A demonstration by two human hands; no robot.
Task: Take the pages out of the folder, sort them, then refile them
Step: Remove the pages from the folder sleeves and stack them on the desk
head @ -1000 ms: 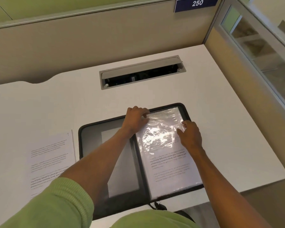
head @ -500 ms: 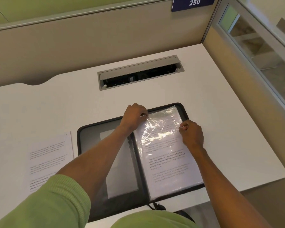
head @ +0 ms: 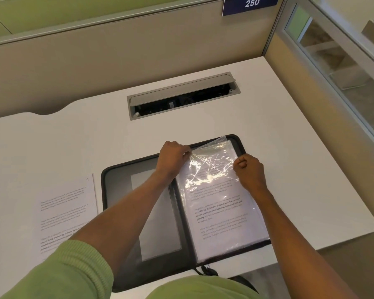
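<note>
A black zip folder (head: pixel 117 190) lies open on the white desk in front of me. Its right half holds clear plastic sleeves (head: pixel 212 167) with printed pages (head: pixel 222 214) inside. My left hand (head: pixel 173 158) pinches the top left corner of the uppermost sleeve. My right hand (head: pixel 248 169) is curled and pinches the sleeve's right edge near the top. The sleeve's upper part is lifted and crinkled between both hands. One loose printed page (head: pixel 63 214) lies flat on the desk to the left of the folder.
A grey cable hatch (head: pixel 181 93) with its lid up sits in the white desk (head: pixel 300 180) behind the folder. A beige partition stands at the back, a glass panel on the right. The folder's zip pull (head: pixel 205 270) hangs over the desk's near edge.
Both hands went from resting on the sleeve's top to pinching it. The sleeve's upper part has lifted and crumpled. My right hand's fingers have curled tighter.
</note>
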